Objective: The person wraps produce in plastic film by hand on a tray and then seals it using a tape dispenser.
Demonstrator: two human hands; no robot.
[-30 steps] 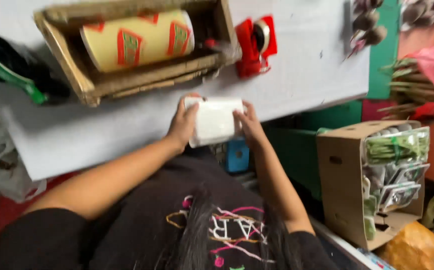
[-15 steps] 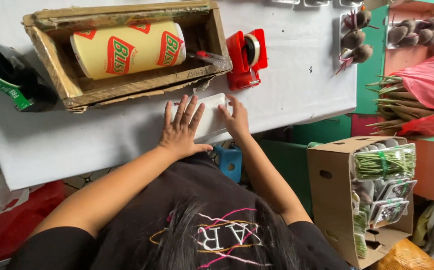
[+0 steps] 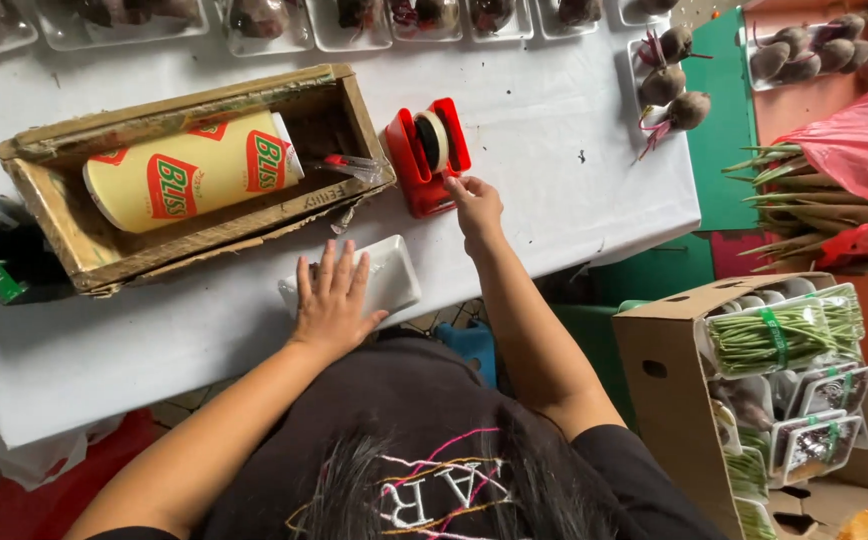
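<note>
At the middle of the frame the left hand [image 3: 332, 300] lies flat, fingers spread, on the white tray [image 3: 394, 278] at the bench [image 3: 554, 140] edge, while the right hand [image 3: 476, 205] pinches at the red tape dispenser [image 3: 427, 155]; pulling tape steadily, tray pinned, seems best.

White tray [image 3: 394, 275] and red tape dispenser [image 3: 426, 155] on the white table.

The tray is shallow and rectangular, lying flat at the table's near edge with a palm pressed on its left part. The dispenser stands just beyond it, slightly right, its pale tape roll upright in the middle; fingers touch its near end.
</note>
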